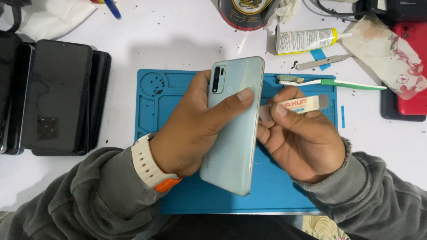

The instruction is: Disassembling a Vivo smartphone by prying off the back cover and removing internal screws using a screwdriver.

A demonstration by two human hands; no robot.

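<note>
Around my blue work mat [178, 195] I note a stack of dark phones [55, 95] at the left, a green-handled toothbrush [338, 82], metal tweezers [324, 62] and a glue tube [307, 40] beyond, a round tin [245, 13], and a red phone [411, 66] at the right.

The phone [233, 129] has a glossy, pale mint back that looks like smooth plastic or glass, with a shiny metallic rim. The pry tool [296, 106] shows a thin, dull metal blade and a smooth plastic grip. The blue work mat [275, 186] looks like matt rubber, speckled with dark crumbs. Both sleeves [89, 195] are soft grey cloth, frayed at one cuff. The watch strap [147, 162] is matt cream rubber. The white surface [178, 35] is smooth with a faint sheen. The stacked dark phones [55, 98] have glossy glass.
</note>
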